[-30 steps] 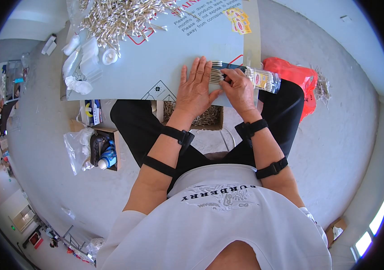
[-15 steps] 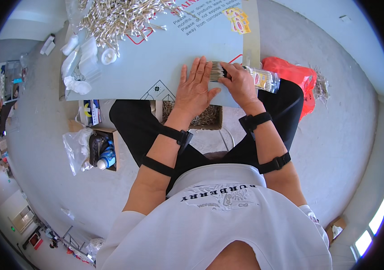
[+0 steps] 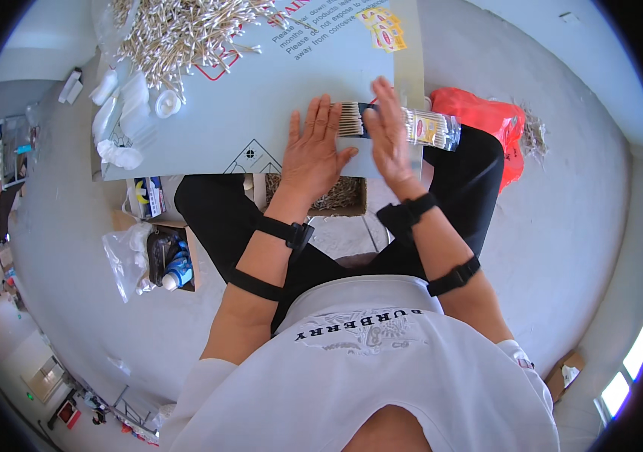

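A row of cotton swabs (image 3: 349,120) lies near the table's front edge, partly inside a clear plastic sleeve (image 3: 446,134) with a yellow-and-red label. My left hand (image 3: 312,154) rests flat on the tabletop, fingers stretched, against the left ends of the swabs. Over the middle of the row my right hand (image 3: 391,143) is tilted on edge, its fingers straight; it hides part of the sleeve. I cannot tell whether it touches the swabs. Small yellow label cards (image 3: 384,32) lie at the table's far right.
A large heap of loose cotton swabs (image 3: 178,38) covers the far left of the table (image 3: 261,98). Beside it lie white plastic wraps (image 3: 122,154) and a white roll (image 3: 166,104). Below are an open carton of swabs (image 3: 345,196), a red bag (image 3: 514,143) and a box with a blue bottle (image 3: 178,270).
My right hand has let go of the swabs and straightened its fingers. The left hand stays flat beside the row. The whole view has shifted slightly.
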Motion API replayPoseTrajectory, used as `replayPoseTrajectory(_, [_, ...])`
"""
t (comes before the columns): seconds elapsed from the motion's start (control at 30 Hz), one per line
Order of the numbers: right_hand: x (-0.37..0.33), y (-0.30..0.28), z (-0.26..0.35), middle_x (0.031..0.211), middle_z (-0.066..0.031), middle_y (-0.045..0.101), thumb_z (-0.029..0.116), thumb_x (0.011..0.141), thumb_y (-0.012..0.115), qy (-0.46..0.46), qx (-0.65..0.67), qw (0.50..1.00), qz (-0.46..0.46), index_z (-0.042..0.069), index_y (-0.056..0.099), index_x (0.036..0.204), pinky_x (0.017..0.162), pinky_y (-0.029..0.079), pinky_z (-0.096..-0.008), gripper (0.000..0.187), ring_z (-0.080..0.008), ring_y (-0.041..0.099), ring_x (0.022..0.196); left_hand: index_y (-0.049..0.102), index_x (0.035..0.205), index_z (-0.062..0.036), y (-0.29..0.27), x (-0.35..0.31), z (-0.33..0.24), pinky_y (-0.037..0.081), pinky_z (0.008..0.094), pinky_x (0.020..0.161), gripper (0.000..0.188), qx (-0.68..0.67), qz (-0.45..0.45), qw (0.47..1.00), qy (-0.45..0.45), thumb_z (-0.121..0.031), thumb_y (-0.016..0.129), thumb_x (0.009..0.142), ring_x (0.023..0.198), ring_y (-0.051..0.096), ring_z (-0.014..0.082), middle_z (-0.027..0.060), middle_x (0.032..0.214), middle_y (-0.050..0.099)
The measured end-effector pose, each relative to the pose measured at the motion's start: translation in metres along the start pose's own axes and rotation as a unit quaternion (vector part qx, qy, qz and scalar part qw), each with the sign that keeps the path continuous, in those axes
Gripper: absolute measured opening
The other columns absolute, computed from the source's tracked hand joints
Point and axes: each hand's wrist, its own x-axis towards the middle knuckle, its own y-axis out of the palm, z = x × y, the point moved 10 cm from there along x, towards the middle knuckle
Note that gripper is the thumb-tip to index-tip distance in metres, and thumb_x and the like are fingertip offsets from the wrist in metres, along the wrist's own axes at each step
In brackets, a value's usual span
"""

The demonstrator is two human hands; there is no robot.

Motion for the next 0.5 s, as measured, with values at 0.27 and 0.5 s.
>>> replayPoseTrajectory(0.27, [-0.023, -0.083, -0.029, 0.156, -0.0148, 0.021, 0.046, 0.091, 0.056, 0.019, -0.533, 0.841, 0.093, 0.017, 0.030, 0.149, 0.116, 0.009, -0.0535, 0.071, -0.0326, 0.017, 0.145, 0.018, 0.152, -0.0068, 0.001, 0.002, -0.004, 0.008, 0.0484, 0.119, 0.078, 0.018, -0.007, 1.000, 0.016, -0.050, 0.047, 0.094, 0.148, 0.012, 0.0257, 0.0124, 0.159, 0.015])
replayPoseTrajectory(0.5, [-0.023, -0.078, -0.041, 0.156, -0.0179, 0.020, 0.047, 0.091, 0.056, 0.019, -0.472, 0.875, 0.103, 0.017, 0.025, 0.151, 0.116, 0.012, -0.0531, 0.074, -0.0361, 0.016, 0.145, 0.019, 0.152, -0.0063, 0.003, 0.005, -0.010, 0.009, 0.0493, 0.118, 0.079, 0.023, -0.007, 1.000, 0.020, -0.050, 0.049, 0.093, 0.148, 0.012, 0.0265, 0.0126, 0.159, 0.015])
